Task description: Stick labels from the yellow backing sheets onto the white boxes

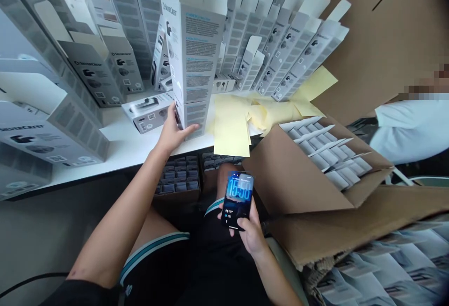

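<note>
Black shorts [210,268] with a teal-striped hem filled the lap at the bottom edge. Just above them the right grip [250,233] was closed around a smartphone [239,198], fingers wrapped behind it and the thumb at its edge; its lit screen faced up and showed large digits.

Farther out, the left grip [173,130] was spread wide against the bottom box [191,116] of a tall upright stack at the front edge of the white bench [129,144], with the thumb on the front face and the fingers along the side. A taller printed box [196,48] with open top flaps stood on it. Just left of that hand a similar box lay flat [147,112]. Yellow sheets [229,126] overhung the bench edge beside the stack.

To the right, an open cardboard carton [291,179] held rows of white folded inserts [326,149]. Beyond it showed another person's white sleeve [410,128].
</note>
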Tool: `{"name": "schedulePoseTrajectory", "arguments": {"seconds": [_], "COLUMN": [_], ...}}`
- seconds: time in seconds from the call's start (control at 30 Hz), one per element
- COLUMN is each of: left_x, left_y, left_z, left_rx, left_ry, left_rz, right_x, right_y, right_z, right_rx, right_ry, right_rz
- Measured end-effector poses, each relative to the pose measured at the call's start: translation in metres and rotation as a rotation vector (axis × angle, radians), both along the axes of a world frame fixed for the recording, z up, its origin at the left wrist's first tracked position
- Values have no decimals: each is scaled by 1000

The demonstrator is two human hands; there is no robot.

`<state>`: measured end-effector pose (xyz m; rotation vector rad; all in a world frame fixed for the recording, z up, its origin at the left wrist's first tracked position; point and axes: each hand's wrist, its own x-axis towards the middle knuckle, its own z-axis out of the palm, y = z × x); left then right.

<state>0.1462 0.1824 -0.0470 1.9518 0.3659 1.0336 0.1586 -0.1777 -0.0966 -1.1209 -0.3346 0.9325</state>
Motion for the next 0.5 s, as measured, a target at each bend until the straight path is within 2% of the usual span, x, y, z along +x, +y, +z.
{"name": "schedulePoseTrajectory", "arguments": {"seconds": [0.2, 0.37, 0.43, 0.5], "left_x": [0, 1, 1, -1], "left_y": [-2, -1, -2, -4], "left_z": [4, 2, 2, 3], "left_rx": [-38, -67, -84, -97], "left_ry": [3, -14, -24, -22], "left_rz": [-52, -18, -17, -26], "right_x": [3, 7, 9, 11], "right_y": [1, -27, -44, -60], "right_z": [3, 1, -8, -20], "right_rx": [-4, 1, -143, -448], "right_ry": [10, 211, 238, 29], "right_rz": [15, 84, 162, 250]}}
